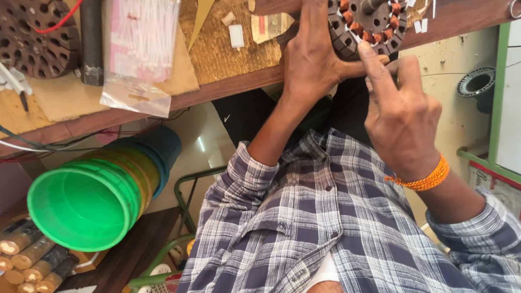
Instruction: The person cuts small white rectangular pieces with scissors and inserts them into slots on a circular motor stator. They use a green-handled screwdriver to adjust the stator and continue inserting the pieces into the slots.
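A round dark motor stator [367,19] with copper windings and a metal shaft sits at the edge of the wooden workbench [223,86]. My left hand [312,56] grips its left side, thumb along the lower rim. My right hand [396,108], an orange thread band on the wrist, presses its index finger against the stator's lower edge near the copper coils. Both arms wear a plaid shirt.
On the bench lie another dark stator core [24,34], a black tube [92,39], a clear plastic bag of white strips [139,46] and scissors [517,0]. Below are stacked green plastic buckets [84,204], copper-wire spools [25,259], a black ring [477,83] on the floor.
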### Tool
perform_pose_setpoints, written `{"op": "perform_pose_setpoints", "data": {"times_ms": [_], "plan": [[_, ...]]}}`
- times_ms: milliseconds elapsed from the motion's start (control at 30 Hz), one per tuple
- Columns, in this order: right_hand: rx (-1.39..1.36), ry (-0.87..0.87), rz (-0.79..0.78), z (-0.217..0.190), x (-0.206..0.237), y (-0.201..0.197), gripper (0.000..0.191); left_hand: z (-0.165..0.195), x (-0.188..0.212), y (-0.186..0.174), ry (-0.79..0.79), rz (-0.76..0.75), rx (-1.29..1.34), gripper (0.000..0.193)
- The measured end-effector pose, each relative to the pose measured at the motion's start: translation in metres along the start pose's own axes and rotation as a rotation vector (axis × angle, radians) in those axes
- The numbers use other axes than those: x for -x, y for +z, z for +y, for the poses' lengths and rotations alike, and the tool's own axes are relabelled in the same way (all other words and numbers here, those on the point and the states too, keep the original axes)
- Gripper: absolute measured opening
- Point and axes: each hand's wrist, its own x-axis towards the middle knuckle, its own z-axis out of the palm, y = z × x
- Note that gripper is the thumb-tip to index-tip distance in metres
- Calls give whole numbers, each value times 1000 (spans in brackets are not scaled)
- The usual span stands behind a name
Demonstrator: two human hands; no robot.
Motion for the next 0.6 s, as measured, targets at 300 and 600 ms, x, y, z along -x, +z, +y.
{"op": "perform_pose_setpoints", "data": {"times_ms": [300, 600], "plan": [[-121, 134, -70, 1, 14, 14, 55, 2, -2, 1, 61, 31, 30, 135], [-167, 339, 65, 106, 45, -7, 43, -2, -1, -2, 95, -13, -15, 121]]}}
